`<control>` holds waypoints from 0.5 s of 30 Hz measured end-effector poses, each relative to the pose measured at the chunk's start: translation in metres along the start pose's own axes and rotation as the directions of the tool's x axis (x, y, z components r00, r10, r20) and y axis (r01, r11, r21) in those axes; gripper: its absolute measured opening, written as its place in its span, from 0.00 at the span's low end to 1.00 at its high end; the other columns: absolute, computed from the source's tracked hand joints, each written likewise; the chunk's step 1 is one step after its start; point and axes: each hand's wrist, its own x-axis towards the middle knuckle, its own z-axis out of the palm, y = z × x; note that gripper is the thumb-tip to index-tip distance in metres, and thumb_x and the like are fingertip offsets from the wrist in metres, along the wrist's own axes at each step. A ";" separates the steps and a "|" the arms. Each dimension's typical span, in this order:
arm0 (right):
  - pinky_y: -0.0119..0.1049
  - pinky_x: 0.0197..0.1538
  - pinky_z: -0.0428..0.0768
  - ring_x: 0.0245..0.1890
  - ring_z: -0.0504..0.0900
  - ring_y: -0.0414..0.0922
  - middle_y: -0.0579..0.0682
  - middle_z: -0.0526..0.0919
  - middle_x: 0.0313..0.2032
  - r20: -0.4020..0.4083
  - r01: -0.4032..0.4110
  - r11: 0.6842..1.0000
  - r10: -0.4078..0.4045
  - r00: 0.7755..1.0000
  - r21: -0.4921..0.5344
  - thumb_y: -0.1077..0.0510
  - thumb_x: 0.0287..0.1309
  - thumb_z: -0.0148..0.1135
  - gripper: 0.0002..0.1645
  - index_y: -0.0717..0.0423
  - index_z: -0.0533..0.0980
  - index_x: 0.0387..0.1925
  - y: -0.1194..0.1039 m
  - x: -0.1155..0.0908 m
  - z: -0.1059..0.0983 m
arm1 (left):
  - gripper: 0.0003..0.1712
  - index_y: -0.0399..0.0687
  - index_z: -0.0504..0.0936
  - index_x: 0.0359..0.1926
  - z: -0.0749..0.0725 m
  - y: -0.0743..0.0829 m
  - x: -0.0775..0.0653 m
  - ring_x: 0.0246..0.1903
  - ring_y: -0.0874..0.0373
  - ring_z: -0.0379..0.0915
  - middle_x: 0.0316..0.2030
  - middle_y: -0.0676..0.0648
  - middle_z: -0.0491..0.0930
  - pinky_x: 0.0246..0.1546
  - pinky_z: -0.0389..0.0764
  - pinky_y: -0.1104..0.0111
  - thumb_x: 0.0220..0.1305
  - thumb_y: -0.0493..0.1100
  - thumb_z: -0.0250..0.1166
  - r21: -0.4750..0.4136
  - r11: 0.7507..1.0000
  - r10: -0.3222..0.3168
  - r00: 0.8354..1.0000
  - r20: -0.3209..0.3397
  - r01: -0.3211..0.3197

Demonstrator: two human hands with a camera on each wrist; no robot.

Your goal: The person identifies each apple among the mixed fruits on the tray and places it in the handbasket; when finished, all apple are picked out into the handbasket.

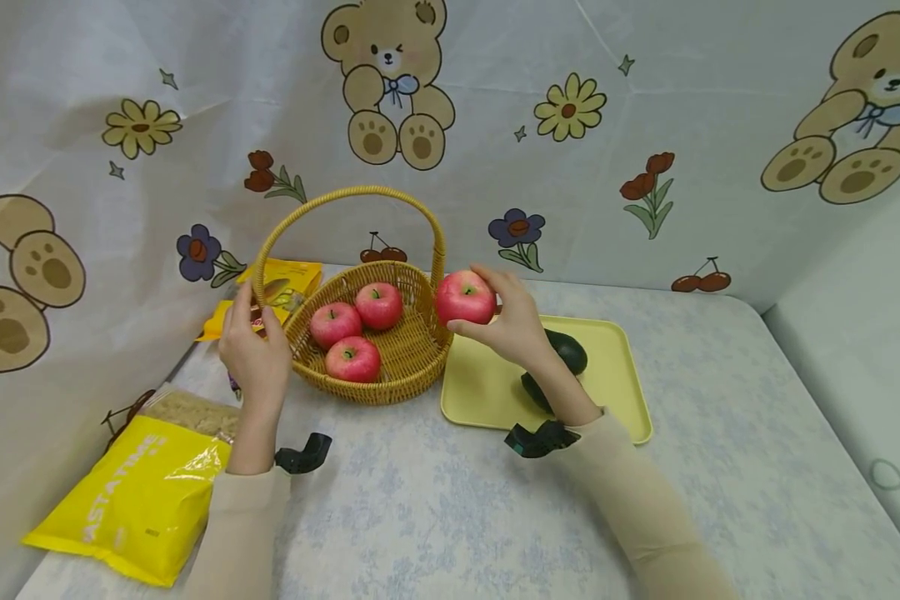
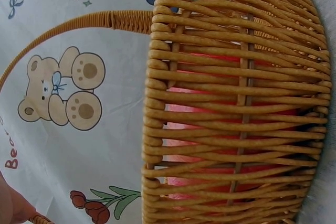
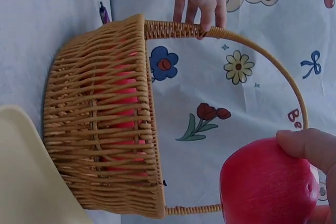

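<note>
A red apple [image 1: 466, 297] is in my right hand [image 1: 513, 323], gripped between thumb and fingers beside the right end of the basket's handle. In the right wrist view the apple [image 3: 268, 182] shows large, above the rim level of the basket. Three more red apples [image 1: 352, 359] lie inside the wicker basket [image 1: 412, 354]. My left hand [image 1: 258, 350] holds the left side of the arched handle [image 1: 367, 192], its fingers around the wicker, as the right wrist view also shows. The left wrist view looks at the basket's woven side [image 2: 236, 103], with red apples behind the slats.
A yellow tray [image 1: 615, 392] with dark green oblong produce [image 1: 567, 352] stands right of the basket, partly under my right forearm. A yellow pasta bag [image 1: 142, 492] lies at the left. Another yellow packet [image 1: 292, 275] sits behind the basket, against the bear-print cloth [image 1: 495, 50].
</note>
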 end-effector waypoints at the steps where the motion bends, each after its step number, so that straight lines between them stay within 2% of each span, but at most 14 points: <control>1: 0.38 0.41 0.77 0.49 0.66 0.42 0.46 0.69 0.49 0.004 0.005 1.000 -0.005 1.000 0.007 0.40 0.34 0.70 0.47 0.44 0.64 0.60 -0.001 0.001 0.003 | 0.21 0.50 0.70 0.58 0.000 0.000 0.000 0.42 0.46 0.71 0.43 0.39 0.75 0.37 0.76 0.55 0.62 0.40 0.52 -0.001 1.000 0.001 1.000 0.001 -0.001; 6: 0.37 0.41 0.77 0.48 0.66 0.42 0.46 0.69 0.48 0.044 0.020 1.000 -0.020 0.999 0.012 0.39 0.34 0.69 0.48 0.46 0.63 0.60 -0.006 0.007 0.024 | 0.21 0.49 0.70 0.57 0.000 0.000 0.000 0.42 0.47 0.71 0.44 0.39 0.75 0.37 0.76 0.55 0.63 0.42 0.51 0.000 1.000 0.011 1.000 0.001 -0.011; 15: 0.37 0.44 0.77 0.47 0.69 0.42 0.46 0.69 0.48 0.121 0.066 0.989 -0.050 0.991 -0.131 0.37 0.35 0.67 0.47 0.47 0.62 0.59 -0.009 0.018 0.064 | 0.21 0.50 0.70 0.57 0.000 -0.002 0.000 0.42 0.47 0.71 0.44 0.39 0.75 0.39 0.75 0.56 0.62 0.42 0.52 0.003 1.000 0.011 1.000 0.000 -0.011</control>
